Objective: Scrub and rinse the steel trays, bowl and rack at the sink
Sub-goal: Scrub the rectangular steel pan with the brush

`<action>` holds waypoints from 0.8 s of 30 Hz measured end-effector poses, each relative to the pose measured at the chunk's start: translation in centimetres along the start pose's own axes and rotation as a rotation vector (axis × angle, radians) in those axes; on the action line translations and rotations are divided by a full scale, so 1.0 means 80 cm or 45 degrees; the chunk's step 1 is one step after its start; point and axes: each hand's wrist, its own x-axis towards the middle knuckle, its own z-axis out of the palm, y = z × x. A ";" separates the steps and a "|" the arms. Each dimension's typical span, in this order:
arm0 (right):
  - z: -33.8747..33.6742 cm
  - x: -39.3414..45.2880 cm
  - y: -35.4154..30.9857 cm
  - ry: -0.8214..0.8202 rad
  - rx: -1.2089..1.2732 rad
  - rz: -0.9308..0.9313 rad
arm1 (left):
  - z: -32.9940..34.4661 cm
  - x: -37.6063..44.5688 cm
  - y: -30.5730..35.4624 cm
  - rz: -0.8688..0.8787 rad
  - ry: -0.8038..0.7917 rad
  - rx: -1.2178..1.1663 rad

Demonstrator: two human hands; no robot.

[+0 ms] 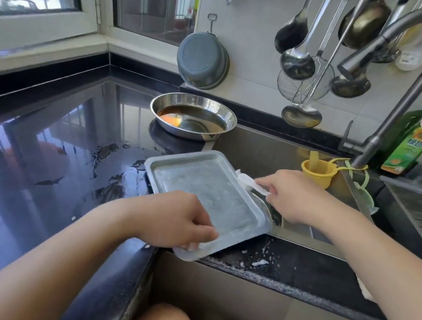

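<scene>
A soapy rectangular steel tray lies tilted over the sink's left edge, covered in a thin white film. My left hand grips its near corner, fingers curled over the rim. My right hand holds a white brush by its handle at the tray's far right edge. Another steel piece shows just under the tray in the sink, mostly hidden. A round steel bowl with brown liquid and an orange patch stands on the counter behind the tray.
Black glossy counter at left is wet near the tray. The sink holds a yellow cup. The faucet arches above. A green detergent bottle stands at right. Ladles and strainers hang on the wall.
</scene>
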 end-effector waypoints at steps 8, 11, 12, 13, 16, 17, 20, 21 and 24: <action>0.016 -0.007 -0.015 -0.025 -0.079 -0.069 | 0.021 0.018 -0.022 -0.031 0.177 0.362; 0.018 -0.011 -0.013 -0.024 -0.201 -0.091 | 0.033 0.016 -0.031 -0.002 0.080 0.413; 0.017 -0.011 -0.011 -0.014 -0.224 -0.102 | 0.034 0.012 -0.032 0.029 0.062 0.417; 0.015 -0.010 -0.008 -0.007 -0.246 -0.121 | 0.033 0.007 -0.033 0.062 0.036 0.408; 0.008 -0.009 -0.002 0.013 -0.218 -0.174 | 0.025 -0.007 -0.038 0.122 -0.079 0.266; 0.008 -0.009 -0.001 0.013 -0.216 -0.183 | 0.025 -0.008 -0.043 0.142 -0.067 0.221; 0.017 -0.009 0.000 0.009 -0.303 -0.189 | 0.038 -0.007 -0.058 0.212 0.174 0.195; 0.020 -0.010 -0.003 -0.001 -0.339 -0.191 | 0.044 -0.007 -0.063 0.236 0.252 0.202; 0.022 -0.009 -0.015 -0.087 -0.326 -0.161 | 0.052 -0.003 -0.071 0.275 0.316 0.216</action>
